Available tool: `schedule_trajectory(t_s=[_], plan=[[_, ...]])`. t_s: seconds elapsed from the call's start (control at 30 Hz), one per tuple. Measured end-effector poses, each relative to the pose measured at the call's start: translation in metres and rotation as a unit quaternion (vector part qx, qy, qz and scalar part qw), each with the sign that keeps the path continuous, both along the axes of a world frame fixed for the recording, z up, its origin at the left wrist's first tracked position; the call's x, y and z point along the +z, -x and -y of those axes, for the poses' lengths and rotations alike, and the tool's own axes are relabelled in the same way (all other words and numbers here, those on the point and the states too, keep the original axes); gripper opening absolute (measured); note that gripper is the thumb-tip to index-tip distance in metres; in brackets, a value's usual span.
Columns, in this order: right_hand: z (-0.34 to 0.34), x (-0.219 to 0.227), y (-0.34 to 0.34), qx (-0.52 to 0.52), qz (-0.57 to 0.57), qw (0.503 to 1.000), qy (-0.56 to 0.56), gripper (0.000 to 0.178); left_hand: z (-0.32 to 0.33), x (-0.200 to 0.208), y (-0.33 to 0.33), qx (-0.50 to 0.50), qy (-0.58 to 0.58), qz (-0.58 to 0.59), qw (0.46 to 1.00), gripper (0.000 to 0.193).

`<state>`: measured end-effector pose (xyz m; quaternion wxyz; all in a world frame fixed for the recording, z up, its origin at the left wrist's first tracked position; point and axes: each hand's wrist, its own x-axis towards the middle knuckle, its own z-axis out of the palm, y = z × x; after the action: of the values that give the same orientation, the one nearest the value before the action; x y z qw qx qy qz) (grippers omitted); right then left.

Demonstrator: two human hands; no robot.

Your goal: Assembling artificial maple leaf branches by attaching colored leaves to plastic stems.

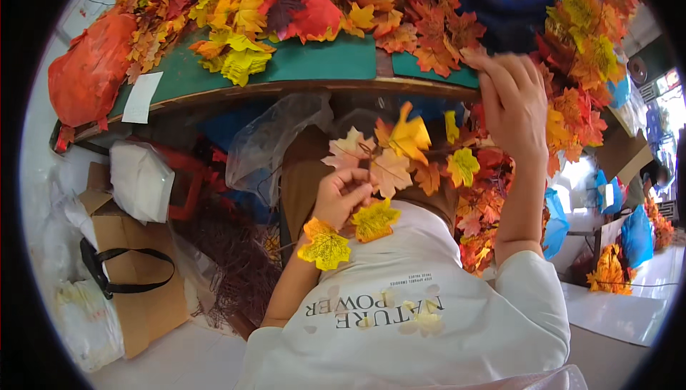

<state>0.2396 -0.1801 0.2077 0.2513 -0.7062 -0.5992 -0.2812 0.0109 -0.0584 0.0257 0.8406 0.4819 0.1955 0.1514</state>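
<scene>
Left hand pinches leaf spray between white shirt and desk; several leaves seemingly already joined. Right hand curled beside orange leaves, grip unclear. Leaf heap on desk suggests much left.

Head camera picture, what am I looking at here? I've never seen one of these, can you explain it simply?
There is no machine here, only a person's bare left hand and right hand. The camera sits on their head, looking down, and its fisheye lens bends straight edges. The green-topped table carries heaps of red, orange and yellow leaves, with a red plastic bag at its left end. The left hand has a sprig of leaves in its grip. The right hand is up at the table's edge beside some leaves; whether it holds anything, I can't tell.
</scene>
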Motion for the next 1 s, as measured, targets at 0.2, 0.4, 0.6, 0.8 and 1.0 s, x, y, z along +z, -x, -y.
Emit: schedule_trajectory(t_s=[0.2,0.4,0.6,0.8,1.0], plan=[[-0.092,0.024,-0.074,-0.073,0.337,0.937,-0.054,0.026,-0.015,-0.015,-0.001,0.051,0.016,0.042,0.998,0.018],[-0.153,0.045,-0.088,-0.113,0.417,0.897,-0.095,0.026,-0.012,-0.019,0.0,0.059,0.041,0.023,0.997,0.019],[-0.18,0.055,-0.137,-0.133,0.489,0.857,-0.093,0.026,-0.009,-0.016,-0.005,0.037,0.07,0.012,0.997,0.019],[-0.198,0.075,-0.137,-0.075,0.508,0.849,-0.123,0.035,-0.008,-0.019,-0.006,0.051,0.083,-0.001,0.995,0.018],[-0.244,0.049,-0.158,-0.015,0.255,0.964,0.08,0.049,-0.009,-0.015,-0.014,0.049,0.084,-0.005,0.995,0.017]])
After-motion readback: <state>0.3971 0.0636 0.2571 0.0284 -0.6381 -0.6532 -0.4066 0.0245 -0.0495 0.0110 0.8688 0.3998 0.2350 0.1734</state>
